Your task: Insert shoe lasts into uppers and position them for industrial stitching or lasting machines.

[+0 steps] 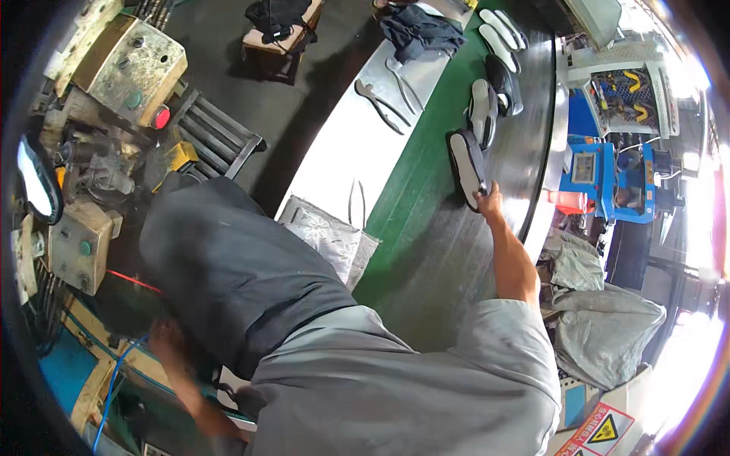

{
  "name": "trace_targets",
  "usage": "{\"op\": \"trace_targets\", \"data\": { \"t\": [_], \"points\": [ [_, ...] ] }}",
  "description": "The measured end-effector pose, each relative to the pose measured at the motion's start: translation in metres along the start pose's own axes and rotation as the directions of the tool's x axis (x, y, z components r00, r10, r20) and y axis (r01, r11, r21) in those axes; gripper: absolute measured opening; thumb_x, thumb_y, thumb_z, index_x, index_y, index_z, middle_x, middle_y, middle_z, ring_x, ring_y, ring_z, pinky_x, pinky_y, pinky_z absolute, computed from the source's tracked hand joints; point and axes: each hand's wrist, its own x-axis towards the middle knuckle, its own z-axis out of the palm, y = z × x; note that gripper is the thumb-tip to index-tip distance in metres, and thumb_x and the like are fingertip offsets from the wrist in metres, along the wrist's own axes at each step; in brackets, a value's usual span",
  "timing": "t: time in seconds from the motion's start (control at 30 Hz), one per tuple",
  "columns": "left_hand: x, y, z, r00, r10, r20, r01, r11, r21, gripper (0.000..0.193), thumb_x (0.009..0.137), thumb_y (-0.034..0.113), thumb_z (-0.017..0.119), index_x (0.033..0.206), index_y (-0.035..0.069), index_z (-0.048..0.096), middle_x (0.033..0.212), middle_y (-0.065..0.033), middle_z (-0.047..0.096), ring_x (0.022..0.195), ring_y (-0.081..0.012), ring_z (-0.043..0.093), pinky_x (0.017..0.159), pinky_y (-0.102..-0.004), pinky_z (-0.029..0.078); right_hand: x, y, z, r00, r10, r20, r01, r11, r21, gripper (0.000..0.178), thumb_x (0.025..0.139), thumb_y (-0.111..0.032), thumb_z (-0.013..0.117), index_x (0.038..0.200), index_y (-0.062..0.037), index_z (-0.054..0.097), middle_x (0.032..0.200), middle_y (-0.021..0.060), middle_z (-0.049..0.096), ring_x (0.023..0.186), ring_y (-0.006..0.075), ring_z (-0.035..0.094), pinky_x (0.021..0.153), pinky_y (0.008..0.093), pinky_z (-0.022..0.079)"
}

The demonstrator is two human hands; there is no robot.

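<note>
My right arm reaches out over the conveyor belt, and my right hand is closed on the near end of a dark shoe. That shoe lies on its side with its white sole facing up. Directly beyond it are a second shoe, a black shoe and several more with pale soles, in a line along the belt. Down by my left leg, my left hand is smeared by motion near a blue cable; its fingers cannot be made out.
Left of the belt runs a white ledge with pincers, a dark cloth and a patterned pad. A worn machine with a red button and a single shoe stand at left. Blue equipment is at right.
</note>
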Motion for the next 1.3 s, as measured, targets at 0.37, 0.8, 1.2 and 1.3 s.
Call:
{"op": "trace_targets", "data": {
  "t": [0.37, 0.8, 1.2, 1.3],
  "points": [
    [0.005, 0.254, 0.182, 0.977, 0.165, 0.135, -0.148, 0.980, -0.132, 0.053, 0.112, 0.023, 0.064, 0.155, -0.006, 0.055, 0.145, -0.0216, 0.066, 0.127, -0.0301, 0.070, 0.114, -0.0417, 0.055, -0.029, -0.081, 0.034, 0.931, 0.127, 0.342, -0.353, 0.551, 0.756, 0.078, 0.097, -0.023, 0.084, 0.162, -0.0085, 0.043, 0.140, 0.0192, 0.070, 0.126, 0.0337, 0.069, 0.101, 0.0491, 0.059],
    [-0.022, 0.352, 0.395, 0.763, 0.302, 0.572, -0.097, 0.928, -0.361, 0.077, 0.104, 0.011, 0.075, 0.168, -0.001, 0.036, 0.158, -0.0193, 0.054, 0.147, -0.0257, 0.053, 0.124, -0.0393, 0.043, -0.263, -0.427, -0.006, 0.748, -0.475, 0.463, -0.426, 0.190, 0.884, 0.074, 0.098, -0.018, 0.085, 0.156, 0.0081, 0.046, 0.133, 0.0194, 0.071, 0.125, 0.0264, 0.068, 0.113, 0.0406, 0.052],
    [-0.052, 0.295, 0.184, 0.935, 0.251, 0.251, -0.092, 0.854, -0.512, 0.078, 0.092, -0.005, 0.061, 0.167, -0.006, 0.039, 0.154, -0.0160, 0.060, 0.142, -0.0245, 0.057, 0.123, -0.0395, 0.040, -0.367, -0.560, -0.001, 0.232, -0.803, 0.549, -0.164, 0.524, 0.836, 0.095, 0.092, -0.024, 0.090, 0.164, 0.0100, 0.038, 0.148, 0.0262, 0.064, 0.137, 0.0297, 0.062, 0.117, 0.0395, 0.049],
    [-0.063, 0.274, 0.169, 0.938, 0.150, 0.314, 0.029, 0.865, -0.501, 0.084, 0.094, -0.001, 0.068, 0.171, -0.002, 0.033, 0.160, -0.0174, 0.055, 0.147, -0.0269, 0.053, 0.125, -0.0397, 0.038, -0.380, -0.554, 0.011, 0.196, -0.804, 0.561, -0.082, 0.556, 0.827, 0.096, 0.092, -0.028, 0.090, 0.165, 0.0096, 0.039, 0.148, 0.0272, 0.064, 0.136, 0.0307, 0.063, 0.116, 0.0397, 0.050]
  ]
}}
